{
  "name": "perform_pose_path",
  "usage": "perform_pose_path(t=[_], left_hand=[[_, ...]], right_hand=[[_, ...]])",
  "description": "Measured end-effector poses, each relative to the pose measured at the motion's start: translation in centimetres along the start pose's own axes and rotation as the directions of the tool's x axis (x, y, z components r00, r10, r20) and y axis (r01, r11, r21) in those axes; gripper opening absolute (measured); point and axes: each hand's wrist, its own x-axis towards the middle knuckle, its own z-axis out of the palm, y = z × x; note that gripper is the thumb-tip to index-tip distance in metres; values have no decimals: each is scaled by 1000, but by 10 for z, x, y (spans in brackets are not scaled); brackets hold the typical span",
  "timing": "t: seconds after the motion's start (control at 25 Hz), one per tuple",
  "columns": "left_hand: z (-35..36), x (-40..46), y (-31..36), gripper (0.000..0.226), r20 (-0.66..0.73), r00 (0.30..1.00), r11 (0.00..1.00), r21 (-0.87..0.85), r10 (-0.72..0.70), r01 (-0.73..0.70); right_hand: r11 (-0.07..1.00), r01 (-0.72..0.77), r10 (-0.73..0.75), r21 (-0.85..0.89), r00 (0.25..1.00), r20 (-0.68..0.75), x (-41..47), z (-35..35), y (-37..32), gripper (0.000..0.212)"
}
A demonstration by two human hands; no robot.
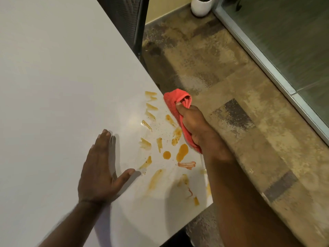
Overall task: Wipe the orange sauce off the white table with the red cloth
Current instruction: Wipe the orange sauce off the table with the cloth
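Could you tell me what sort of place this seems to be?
Probably an office or break area: a plain white table, patchwork carpet tiles, a glass partition in a metal frame and a white plant pot.

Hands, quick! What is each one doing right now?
Left hand: open, flat on the white table, holding nothing.
Right hand: closed around the bunched red cloth at the table's edge, beside the orange sauce.

Office-like room, patchwork carpet tiles [222, 72], glass partition [284, 41], potted plant [202, 6]
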Motion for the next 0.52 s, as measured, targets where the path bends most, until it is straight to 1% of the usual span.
perform_pose_path(t=[0.04,0.12,0.24,0.28,0.36,0.4,0.44,0.48,0.52], left_hand=[[0,0,0,104,-2,1000,1000,2,3,-3],[1,1,1,105,1,1000,1000,8,6,-6],[0,1,2,107,5,1000,1000,8,-1,0],[0,1,2,107,3,1000,1000,4,0,0],[0,0,2,108,-1,1000,1000,-6,-6,6],[0,0,2,108,-4,1000,1000,-11,-13,13],[1,0,1,109,-5,1000,1000,-18,-19,19],[1,0,0,109,-8,1000,999,-25,-23,23],[2,0,-2,110,-12,1000,999,-28,-25,25]], right_hand=[[1000,15,-15,-14,1000,-3,5,6,-5,40],[997,64,-65,-39,998,-7,14,17,-13,42],[990,109,-111,-89,994,-22,21,25,-20,28],[990,113,-117,-82,992,-43,20,24,-21,22],[996,93,-91,14,991,-96,19,15,-18,19],[995,73,-65,73,992,-111,17,10,-17,20],[993,64,-52,98,992,-119,13,6,-15,27],[994,86,-79,60,990,-118,8,4,-12,31],[991,134,-135,-14,985,-111,4,2,-8,31]])
